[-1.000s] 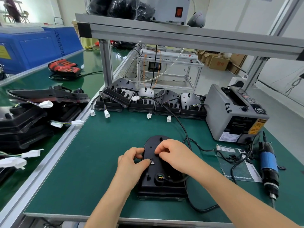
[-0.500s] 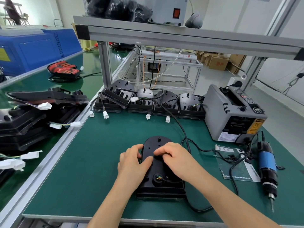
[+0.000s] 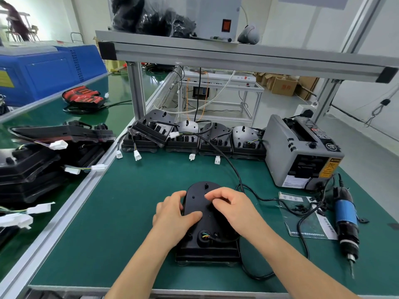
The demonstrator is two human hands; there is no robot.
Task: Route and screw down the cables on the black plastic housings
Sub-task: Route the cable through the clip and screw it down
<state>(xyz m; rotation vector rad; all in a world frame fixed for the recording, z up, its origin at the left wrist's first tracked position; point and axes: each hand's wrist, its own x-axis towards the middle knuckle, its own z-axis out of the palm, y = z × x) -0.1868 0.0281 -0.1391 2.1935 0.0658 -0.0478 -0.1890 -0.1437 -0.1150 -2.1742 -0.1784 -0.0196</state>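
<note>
At the near centre of the green mat (image 3: 121,212) lies the housing (image 3: 207,221), flat, its long axis running near to far: rounded end far, squared base near the person. Both hands sit on it. The left hand (image 3: 172,216) rests on the left flank, fingers curled round the edge and thumb laid across the top face, seemingly steadying the part; it holds nothing else that can be seen. The right hand (image 3: 231,210) lies over the right half, fingertips pinched narrow near the centre line at the far end, above small holes in the face. Whether a screw or clip sits in that pinch cannot be told.

The cable (image 3: 248,186) comes in from the far side, loops on the mat just right of the housing, and passes under the right hand. Coloured wires show at a round port near the base. A second loop of black lead lies on the mat at the near right corner of the housing.

The driver (image 3: 345,221) lies well apart on the right, its axis also near to far, bit pointing near. The right hand is plainly the nearer to it, so the reach for fastening probably falls to that hand, going rightward, while the left keeps the housing. Four more housings (image 3: 216,137) stand in a row at the far edge.
</note>
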